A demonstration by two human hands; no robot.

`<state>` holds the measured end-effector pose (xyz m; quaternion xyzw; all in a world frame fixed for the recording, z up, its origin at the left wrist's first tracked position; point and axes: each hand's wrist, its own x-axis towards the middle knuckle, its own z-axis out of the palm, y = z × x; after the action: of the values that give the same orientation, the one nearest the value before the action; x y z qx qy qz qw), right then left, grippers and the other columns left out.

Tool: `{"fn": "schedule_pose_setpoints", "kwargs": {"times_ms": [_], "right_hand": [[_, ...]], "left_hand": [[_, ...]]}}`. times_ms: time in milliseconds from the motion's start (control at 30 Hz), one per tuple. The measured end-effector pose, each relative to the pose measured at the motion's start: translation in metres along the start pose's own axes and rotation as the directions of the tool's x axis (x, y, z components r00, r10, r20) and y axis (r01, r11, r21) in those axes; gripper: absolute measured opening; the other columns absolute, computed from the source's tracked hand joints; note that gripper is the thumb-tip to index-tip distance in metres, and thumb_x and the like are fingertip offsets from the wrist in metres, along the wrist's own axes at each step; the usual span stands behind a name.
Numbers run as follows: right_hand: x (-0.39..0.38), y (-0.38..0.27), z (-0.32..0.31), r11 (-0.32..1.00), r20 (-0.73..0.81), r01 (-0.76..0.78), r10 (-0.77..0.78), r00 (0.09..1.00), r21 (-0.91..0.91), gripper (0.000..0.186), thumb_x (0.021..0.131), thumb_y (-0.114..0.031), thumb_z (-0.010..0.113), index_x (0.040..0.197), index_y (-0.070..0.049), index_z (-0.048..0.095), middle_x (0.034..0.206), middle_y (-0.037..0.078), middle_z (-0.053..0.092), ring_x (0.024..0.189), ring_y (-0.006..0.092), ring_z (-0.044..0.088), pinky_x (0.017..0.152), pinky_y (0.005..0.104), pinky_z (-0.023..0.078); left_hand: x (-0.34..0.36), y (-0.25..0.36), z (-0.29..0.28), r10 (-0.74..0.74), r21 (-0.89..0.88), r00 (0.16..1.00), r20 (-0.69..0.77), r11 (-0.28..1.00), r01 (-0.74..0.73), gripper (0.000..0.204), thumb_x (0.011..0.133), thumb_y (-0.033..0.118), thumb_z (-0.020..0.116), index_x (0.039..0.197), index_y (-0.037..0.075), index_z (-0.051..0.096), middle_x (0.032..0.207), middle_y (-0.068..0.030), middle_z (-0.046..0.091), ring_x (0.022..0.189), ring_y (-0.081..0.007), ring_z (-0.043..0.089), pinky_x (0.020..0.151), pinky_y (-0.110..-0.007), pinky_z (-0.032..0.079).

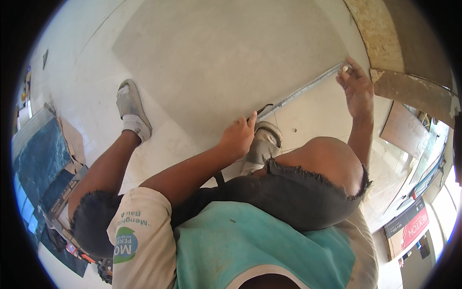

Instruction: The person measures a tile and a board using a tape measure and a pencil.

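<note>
- Nearest, the turquoise shirt front (260, 241); past it, the bent right knee (327, 161), with the grey right shoe (264, 142) planted beside the left hand (236, 139);
- the left hand is at the near end of the silvery metal strip (303, 90), index finger stretched, the others curled; whether they grip anything, one cannot tell;
- the strip lies ahead and rightward of the left hand, its long axis slanting away to the right, along the near-right edge of the large beige tile (216, 58); a thin dark curved piece (267, 106) shows by its near end;
- the right hand (360, 91) is nearer the strip's far end, thumb and fingertips drawn narrow there; their exact hold is unclear;
- beyond the right hand, a brown board (409, 94) edges the floor.
</note>
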<state>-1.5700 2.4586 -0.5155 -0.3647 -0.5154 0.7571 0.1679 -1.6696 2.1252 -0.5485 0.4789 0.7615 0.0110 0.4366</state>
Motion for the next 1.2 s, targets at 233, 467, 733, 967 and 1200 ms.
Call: {"fn": "schedule_pose_setpoints", "kwargs": {"times_ms": [233, 467, 733, 967, 1200], "right_hand": [[-0.037, 0.038, 0.028, 0.914, -0.176, -0.061, -0.012, 0.984, -0.402, 0.031, 0.089, -0.013, 0.066, 0.113, 0.006, 0.062, 0.077, 0.002, 0.059, 0.066, 0.0081, 0.056, 0.061, 0.0218, 0.046], [-0.052, 0.066, 0.048, 0.834, -0.012, -0.063, 0.068, 0.998, -0.548, 0.027, 0.088, -0.022, 0.069, 0.096, 0.004, 0.068, 0.074, 0.004, 0.064, 0.063, 0.0086, 0.056, 0.058, 0.0233, 0.047], [-0.040, 0.086, 0.057, 0.796, 0.137, -0.027, 0.137, 0.981, -0.605, 0.023, 0.088, -0.020, 0.066, 0.093, 0.003, 0.065, 0.074, 0.006, 0.064, 0.063, 0.0101, 0.057, 0.057, 0.0256, 0.046], [-0.033, 0.085, 0.065, 0.709, 0.251, 0.107, 0.101, 0.963, -0.697, 0.025, 0.087, -0.021, 0.068, 0.091, 0.003, 0.065, 0.075, 0.010, 0.068, 0.068, 0.0137, 0.061, 0.064, 0.0289, 0.049], [-0.031, 0.094, 0.066, 0.651, 0.273, 0.122, 0.135, 0.952, -0.749, 0.026, 0.088, -0.022, 0.067, 0.091, 0.003, 0.065, 0.078, 0.013, 0.069, 0.070, 0.0177, 0.064, 0.066, 0.0315, 0.050]], "left_hand": [[-0.010, 0.004, -0.001, -0.027, 0.032, 0.999, 0.040, 0.999, 0.026, 0.082, 0.080, 0.005, 0.059, 0.151, 0.007, 0.018, 0.105, -0.0234, 0.051, 0.086, -0.0337, 0.059, 0.073, -0.041, 0.053], [-0.011, 0.005, 0.000, -0.042, 0.114, 0.998, 0.055, 0.993, 0.035, 0.074, 0.084, 0.008, 0.059, 0.149, 0.006, 0.025, 0.103, -0.0192, 0.053, 0.093, -0.0288, 0.060, 0.076, -0.036, 0.053], [-0.013, 0.001, 0.020, -0.035, 0.151, 0.999, -0.026, 0.988, 0.038, 0.074, 0.080, 0.007, 0.060, 0.147, 0.002, 0.029, 0.098, -0.0202, 0.053, 0.087, -0.0299, 0.061, 0.071, -0.037, 0.052], [-0.013, 0.003, 0.018, -0.046, 0.149, 0.999, 0.015, 0.988, 0.043, 0.070, 0.081, 0.006, 0.058, 0.146, 0.001, 0.031, 0.097, -0.0200, 0.053, 0.087, -0.0301, 0.060, 0.072, -0.036, 0.052], [-0.012, 0.007, 0.019, -0.072, 0.163, 0.997, 0.014, 0.984, 0.069, 0.069, 0.082, 0.006, 0.058, 0.146, 0.000, 0.031, 0.098, -0.0195, 0.053, 0.088, -0.0293, 0.060, 0.073, -0.036, 0.052]]}}
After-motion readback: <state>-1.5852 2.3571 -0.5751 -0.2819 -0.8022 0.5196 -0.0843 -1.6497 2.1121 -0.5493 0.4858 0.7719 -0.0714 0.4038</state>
